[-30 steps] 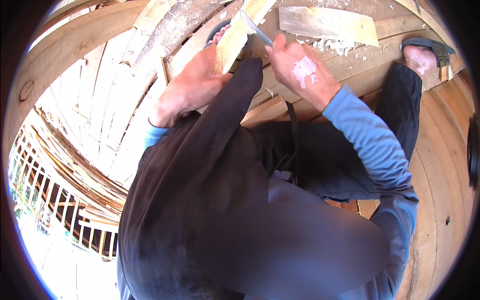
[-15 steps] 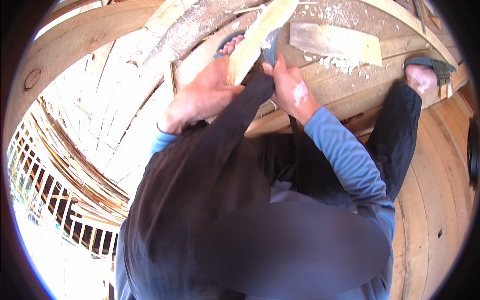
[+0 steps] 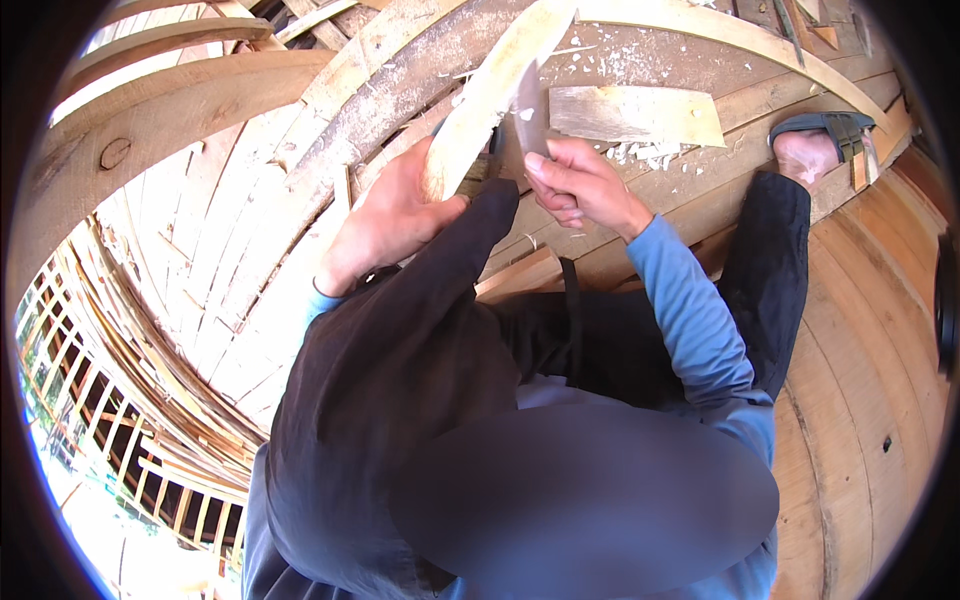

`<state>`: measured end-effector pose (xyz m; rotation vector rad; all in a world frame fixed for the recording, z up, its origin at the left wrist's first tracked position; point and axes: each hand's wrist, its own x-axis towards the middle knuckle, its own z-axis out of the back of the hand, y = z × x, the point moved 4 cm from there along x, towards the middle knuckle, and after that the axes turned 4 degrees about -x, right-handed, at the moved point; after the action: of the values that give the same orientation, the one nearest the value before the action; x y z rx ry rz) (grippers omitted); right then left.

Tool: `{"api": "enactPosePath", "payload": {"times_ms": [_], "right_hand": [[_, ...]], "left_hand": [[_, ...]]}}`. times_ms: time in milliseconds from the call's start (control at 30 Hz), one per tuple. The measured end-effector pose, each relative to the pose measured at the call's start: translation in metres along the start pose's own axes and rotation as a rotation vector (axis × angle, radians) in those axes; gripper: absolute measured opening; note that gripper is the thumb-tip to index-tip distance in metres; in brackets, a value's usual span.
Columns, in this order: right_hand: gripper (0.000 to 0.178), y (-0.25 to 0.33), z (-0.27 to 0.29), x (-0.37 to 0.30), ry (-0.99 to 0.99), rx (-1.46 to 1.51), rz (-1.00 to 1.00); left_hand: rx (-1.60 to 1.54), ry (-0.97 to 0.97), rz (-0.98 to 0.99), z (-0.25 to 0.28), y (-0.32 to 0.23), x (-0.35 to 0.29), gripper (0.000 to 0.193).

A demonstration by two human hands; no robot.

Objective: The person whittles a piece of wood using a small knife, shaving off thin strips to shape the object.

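A long pale piece of wood [image 3: 492, 92] slants from my left hand up to the top of the view. My left hand [image 3: 385, 215] is closed round its lower end, beside my raised, black-clad knee. To the right of the wood, my right hand [image 3: 585, 190] grips a knife [image 3: 530, 112]. The blade points up along the wood's right side and is smeared by motion; my fingers hide the handle. Small pale shavings cling near the blade. I cannot tell whether the blade touches the wood.
A flat offcut board [image 3: 635, 115] lies beyond my right hand, with wood shavings [image 3: 645, 153] scattered by it. Curved timber ribs [image 3: 190, 90] rise at the left. A bundle of thin wood strips [image 3: 150, 350] lies by a slatted railing [image 3: 95, 385]. My sandalled foot [image 3: 808, 150] rests on planks at the right.
My right hand has drawn away from the knee and turned, with the knife now more plainly in sight. The view has shifted slightly; my left hand keeps its hold on the wood.
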<state>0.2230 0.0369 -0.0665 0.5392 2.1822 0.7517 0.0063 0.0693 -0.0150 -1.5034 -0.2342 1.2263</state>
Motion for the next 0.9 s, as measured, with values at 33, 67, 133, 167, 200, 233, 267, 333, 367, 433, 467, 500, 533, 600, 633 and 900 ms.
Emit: {"api": "enactPosePath", "payload": {"times_ms": [33, 67, 133, 167, 200, 233, 267, 333, 367, 433, 467, 500, 533, 600, 633, 900], "right_hand": [[0.035, 0.007, 0.003, -0.004, -0.051, 0.027, 0.096], [0.027, 0.012, 0.009, -0.009, -0.119, 0.071, 0.174], [0.020, 0.022, 0.017, -0.016, -0.368, 0.008, 0.335], [0.017, 0.030, 0.015, -0.017, -0.479, -0.017, 0.414], [0.022, 0.039, 0.010, -0.018, -0.515, 0.005, 0.477], [0.025, 0.049, 0.002, -0.019, -0.544, 0.009, 0.472], [0.027, 0.062, -0.008, -0.025, -0.581, 0.018, 0.463], [0.039, 0.079, -0.024, -0.026, -0.591, 0.038, 0.537], [0.039, 0.086, -0.032, -0.024, -0.582, 0.101, 0.576], [0.040, 0.101, -0.045, -0.018, -0.559, 0.228, 0.656], [0.041, 0.103, -0.047, -0.014, -0.590, 0.252, 0.695], [0.039, 0.107, -0.047, -0.012, -0.597, 0.258, 0.687], [0.038, 0.111, -0.049, -0.010, -0.599, 0.270, 0.676], [0.031, 0.116, -0.050, -0.007, -0.609, 0.292, 0.692], [0.031, 0.116, -0.049, -0.006, -0.605, 0.323, 0.713], [0.023, 0.119, -0.041, -0.007, -0.551, 0.402, 0.739]], "left_hand": [[0.017, -0.027, -0.083, 0.001, -0.014, -0.001, 0.056], [0.030, -0.045, -0.174, 0.002, -0.027, 0.001, 0.055], [-0.178, -0.022, 0.007, 0.002, -0.044, 0.004, 0.052], [-0.279, -0.023, 0.106, 0.002, -0.052, 0.001, 0.051], [-0.347, -0.110, -0.032, 0.001, -0.053, 0.002, 0.047], [-0.367, -0.110, -0.057, 0.000, -0.061, 0.005, 0.046], [-0.388, -0.101, -0.077, -0.002, -0.070, 0.007, 0.045], [-0.394, -0.111, -0.116, -0.006, -0.084, 0.012, 0.042], [-0.308, -0.148, -0.152, -0.006, -0.084, 0.015, 0.042], [-0.136, -0.223, -0.228, -0.007, -0.083, 0.025, 0.041], [-0.100, -0.242, -0.215, -0.009, -0.087, 0.026, 0.040], [-0.064, -0.263, -0.201, -0.011, -0.094, 0.025, 0.040], [-0.026, -0.288, -0.181, -0.012, -0.097, 0.023, 0.039], [0.000, -0.316, -0.229, -0.013, -0.096, 0.022, 0.036], [0.011, -0.328, -0.251, -0.014, -0.094, 0.023, 0.035], [-0.001, -0.323, -0.263, -0.021, -0.098, 0.020, 0.042]]}}
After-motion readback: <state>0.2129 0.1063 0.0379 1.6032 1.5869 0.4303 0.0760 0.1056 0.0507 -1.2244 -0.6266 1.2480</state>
